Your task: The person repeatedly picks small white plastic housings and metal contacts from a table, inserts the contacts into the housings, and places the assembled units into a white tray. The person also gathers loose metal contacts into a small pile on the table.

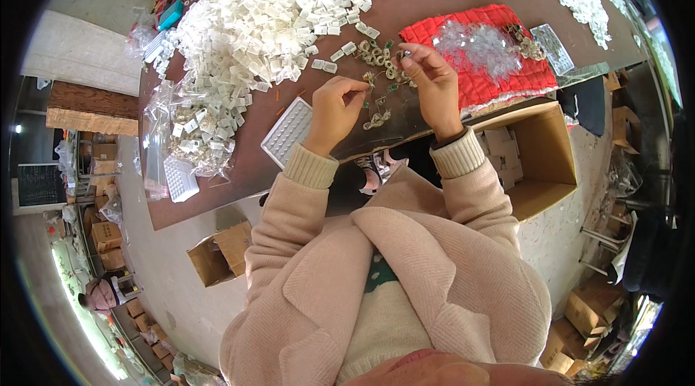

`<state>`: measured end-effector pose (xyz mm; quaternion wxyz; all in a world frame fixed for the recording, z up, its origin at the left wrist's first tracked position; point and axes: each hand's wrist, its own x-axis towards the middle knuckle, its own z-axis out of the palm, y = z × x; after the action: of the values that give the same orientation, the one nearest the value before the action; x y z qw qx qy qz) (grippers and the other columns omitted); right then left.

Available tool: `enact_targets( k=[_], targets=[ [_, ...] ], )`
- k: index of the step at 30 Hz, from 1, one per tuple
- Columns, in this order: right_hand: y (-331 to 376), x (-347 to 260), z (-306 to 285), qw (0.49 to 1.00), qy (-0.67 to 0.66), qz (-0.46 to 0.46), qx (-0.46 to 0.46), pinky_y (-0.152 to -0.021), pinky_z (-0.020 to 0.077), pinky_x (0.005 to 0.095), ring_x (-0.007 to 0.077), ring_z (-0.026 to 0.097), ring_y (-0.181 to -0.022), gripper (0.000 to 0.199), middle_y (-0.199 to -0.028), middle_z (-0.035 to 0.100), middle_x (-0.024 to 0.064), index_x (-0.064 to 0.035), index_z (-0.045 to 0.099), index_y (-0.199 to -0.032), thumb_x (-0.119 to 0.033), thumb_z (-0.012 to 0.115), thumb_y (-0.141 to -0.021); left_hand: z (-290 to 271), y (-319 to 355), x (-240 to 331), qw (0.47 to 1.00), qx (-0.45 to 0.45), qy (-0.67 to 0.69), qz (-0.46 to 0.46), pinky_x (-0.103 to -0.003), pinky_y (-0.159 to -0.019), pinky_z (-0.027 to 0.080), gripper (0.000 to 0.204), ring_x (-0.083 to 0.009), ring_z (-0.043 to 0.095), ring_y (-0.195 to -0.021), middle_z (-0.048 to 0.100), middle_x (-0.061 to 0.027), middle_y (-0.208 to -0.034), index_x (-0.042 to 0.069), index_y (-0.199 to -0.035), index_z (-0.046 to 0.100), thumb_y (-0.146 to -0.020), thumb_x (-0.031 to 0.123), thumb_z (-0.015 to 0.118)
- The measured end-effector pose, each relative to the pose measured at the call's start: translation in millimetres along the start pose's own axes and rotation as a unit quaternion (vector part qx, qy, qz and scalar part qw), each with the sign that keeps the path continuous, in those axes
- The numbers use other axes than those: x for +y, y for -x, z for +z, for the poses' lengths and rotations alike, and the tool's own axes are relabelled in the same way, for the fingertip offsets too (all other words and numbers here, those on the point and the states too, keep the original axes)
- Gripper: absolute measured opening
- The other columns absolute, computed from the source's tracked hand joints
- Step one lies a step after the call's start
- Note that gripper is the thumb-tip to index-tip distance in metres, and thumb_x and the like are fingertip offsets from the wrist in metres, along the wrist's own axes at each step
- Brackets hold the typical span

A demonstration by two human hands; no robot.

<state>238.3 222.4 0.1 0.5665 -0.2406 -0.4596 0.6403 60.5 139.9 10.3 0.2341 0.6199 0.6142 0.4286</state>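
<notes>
My left hand [334,112] is raised over the table's near edge, its thumb and fingertips pinched together. Whatever lies in that pinch is too small to name. Opposite it, my right hand [434,86] has thumb and forefinger closed on a tiny dark, shiny piece. Between and beyond the hands are beige looped cords [375,54] with small green parts; a few more cords [377,120] hang or lie near the table edge. To the right, a red quilted cloth [470,86] bears a heap of clear plastic pieces [478,49] and a bundle of cords [527,42].
A big pile of small clear-white plastic boxes [268,17] spreads over the brown table [405,11]. White trays with rows of pockets [286,131] lie by my left hand. Left stands a filled plastic bag [199,133]. An open cardboard box [543,158] sits below the edge at right.
</notes>
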Motion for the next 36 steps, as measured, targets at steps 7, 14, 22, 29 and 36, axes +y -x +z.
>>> enact_targets(
  k=[7,14,22,29,36],
  targets=[
    [14,-7,3,0.966,0.229,0.030,-0.118,-0.074,0.0508,0.0219,0.0057,0.062,-0.085,0.021,-0.096,0.070,-0.0003,0.0005,0.067,-0.116,-0.002,0.067,-0.095,2,0,7,0.980,0.120,-0.127,0.090,-0.034,-0.079,0.050,0.016,-0.0251,0.064,-0.090,0.072,-0.0099,-0.094,0.004,-0.098,0.076,-0.083,0.009,0.076],
    [17,0,3,0.978,0.152,0.049,-0.136,-0.070,0.0518,0.0231,0.0082,0.064,-0.077,0.013,-0.088,0.071,0.0044,0.0027,0.070,-0.102,0.000,0.072,-0.090,2,1,13,0.993,0.062,0.084,0.050,-0.029,-0.072,0.053,0.018,-0.0183,0.067,-0.080,0.073,-0.0098,-0.094,0.003,-0.104,0.077,-0.086,0.003,0.075],
    [9,1,-10,0.963,0.247,0.038,-0.097,-0.066,0.0519,0.0267,0.0114,0.066,-0.074,0.012,-0.082,0.070,0.0056,0.0011,0.068,-0.093,-0.002,0.076,-0.085,3,-4,8,0.995,0.086,-0.019,0.049,-0.031,-0.077,0.053,0.020,-0.0197,0.068,-0.085,0.073,-0.0093,-0.097,0.003,-0.105,0.075,-0.085,0.000,0.073],
    [-5,6,-23,0.812,0.554,-0.177,-0.045,-0.074,0.0538,0.0386,0.0292,0.068,-0.078,0.018,-0.088,0.070,0.0116,-0.0004,0.069,-0.099,-0.001,0.074,-0.081,23,-30,-7,0.948,0.065,-0.295,0.096,-0.044,-0.085,0.049,0.018,-0.0330,0.061,-0.094,0.071,-0.0109,-0.093,0.006,-0.096,0.075,-0.079,0.006,0.075],
    [0,9,-10,0.812,0.514,-0.264,-0.081,-0.096,0.0455,0.0441,0.0318,0.061,-0.112,0.031,-0.113,0.069,0.0101,-0.0061,0.071,-0.108,-0.005,0.077,-0.077,20,-32,-10,0.973,0.074,-0.209,0.061,-0.036,-0.076,0.053,0.015,-0.0281,0.068,-0.083,0.073,-0.0115,-0.090,0.004,-0.098,0.075,-0.083,0.002,0.073]
  ],
)
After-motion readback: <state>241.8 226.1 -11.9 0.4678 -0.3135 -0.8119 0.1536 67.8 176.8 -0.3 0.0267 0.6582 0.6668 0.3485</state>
